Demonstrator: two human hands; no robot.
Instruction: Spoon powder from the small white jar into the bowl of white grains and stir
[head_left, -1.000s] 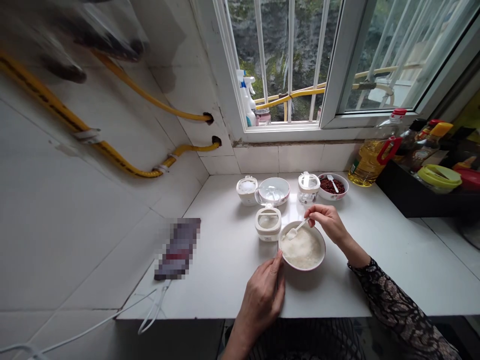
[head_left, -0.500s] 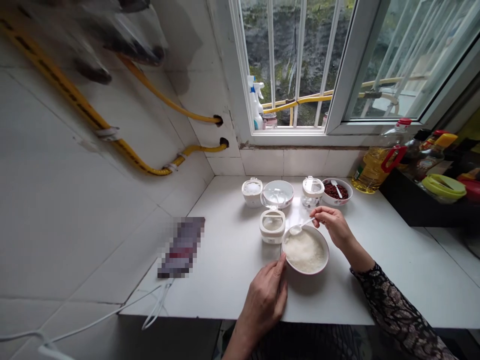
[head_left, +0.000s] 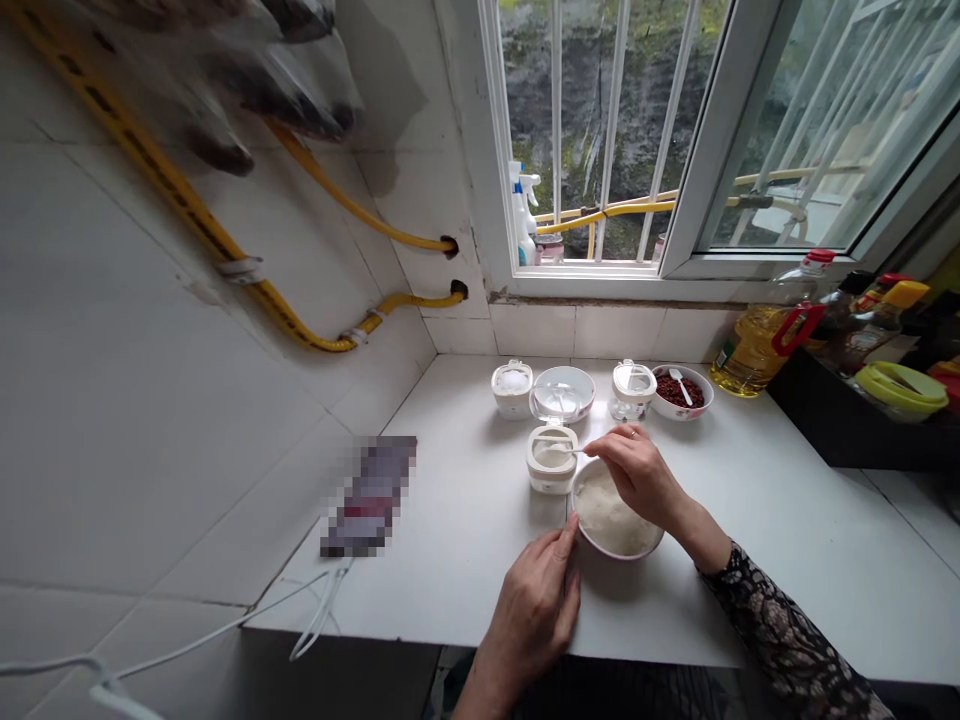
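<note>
My right hand [head_left: 637, 470] pinches a white spoon [head_left: 568, 449] by its handle. The spoon's bowl end is inside the opening of a small cream-lidded jar [head_left: 552, 483], whose lid stands flipped up. Close to that jar, at its right, is a round bowl [head_left: 622, 556] filled with pale, powder-like grains; my right hand and wrist cover part of it. With its fingertips against the bowl's left rim, my left hand [head_left: 534, 600] holds the bowl on the white counter.
Behind stand a jar of white grains [head_left: 513, 400], a bowl of clear liquid [head_left: 566, 392], another lidded jar [head_left: 632, 395] and a bowl of dark red bits [head_left: 682, 392]. An oil bottle [head_left: 757, 345] and a black box [head_left: 825, 420] are at right. A blurred-out object [head_left: 371, 500] lies left.
My right hand has carried the spoon left from above the bowl into the jar's opening. The left hand stays on the bowl, and the view has shifted slightly.
</note>
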